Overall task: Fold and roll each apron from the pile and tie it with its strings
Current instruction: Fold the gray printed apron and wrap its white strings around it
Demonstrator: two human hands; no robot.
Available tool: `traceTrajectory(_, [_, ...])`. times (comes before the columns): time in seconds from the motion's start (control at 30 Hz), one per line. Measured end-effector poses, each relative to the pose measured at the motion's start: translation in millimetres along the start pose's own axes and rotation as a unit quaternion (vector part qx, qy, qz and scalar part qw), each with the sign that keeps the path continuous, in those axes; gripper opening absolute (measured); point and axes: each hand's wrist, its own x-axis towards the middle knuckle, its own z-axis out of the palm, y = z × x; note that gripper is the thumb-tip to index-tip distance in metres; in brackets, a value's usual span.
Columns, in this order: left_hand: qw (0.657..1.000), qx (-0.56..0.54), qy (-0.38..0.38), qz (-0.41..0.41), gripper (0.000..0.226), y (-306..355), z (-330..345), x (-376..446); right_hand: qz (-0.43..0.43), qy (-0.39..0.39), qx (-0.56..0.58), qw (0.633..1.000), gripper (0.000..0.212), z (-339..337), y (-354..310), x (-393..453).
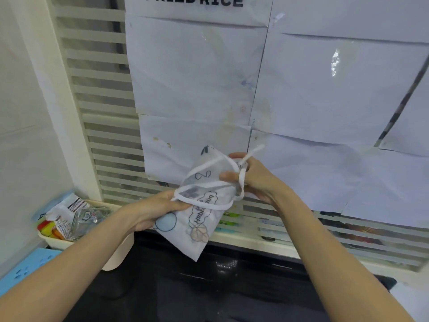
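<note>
Black and glossy, the table (185, 287) fills the near foreground as two bare forearms reach over it, holding a rolled apron (197, 212) in the air above its far edge. The apron, thin white fabric printed with cartoon shapes, runs on a slant, its long axis going from a loose corner low and near the person up and away toward the right. The left hand (160, 210) grips the bundle around its middle from the left side, fingers curled behind the cloth and thumb on top. The right hand (253, 177) sits at the upper end, higher and farther out, its fingers (228, 175) closed on the white string (210, 206), which loops around the roll and crosses near the knuckles, one free end poking up past them. The tie appears partly made, not yet pulled snug; the next pull would likely run along the string away from the roll, with the right hand the nearer to the crossing. To the left, a cream tray (55, 242) holds crumpled wrappers, beside a blue perforated surface (25, 266). Behind, a slatted white screen (102, 112) carries taped paper sheets (197, 77), stained in places, one printed "FRIED RICE". No pile of aprons is in view.
</note>
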Motion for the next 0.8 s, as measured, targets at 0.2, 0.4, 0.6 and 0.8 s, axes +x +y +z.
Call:
traceTrajectory(0.2, [0.975, 0.2, -0.096, -0.028, 0.05, 15, 10, -3, -0.022, -0.059, -0.221, 0.973, 0.049, -18, -23, -8])
traceTrajectory(0.4, [0.798, 0.466, 0.074, 0.374, 0.028, 88, 41, 3, 0.008, -0.16, -0.385, 0.909, 0.049, -18, -41, -18])
traceTrajectory(0.6, [0.727, 0.496, -0.003, 0.475, 0.022, 94, 83, 25, 0.06, -0.236, -0.29, 0.926, 0.033, -31, -42, -43])
traceTrajectory(0.8, [0.766, 0.414, 0.003, 0.491, 0.004, 85, 100, 16, 0.071, -0.288, -0.257, 0.92, 0.024, -36, -41, -60])
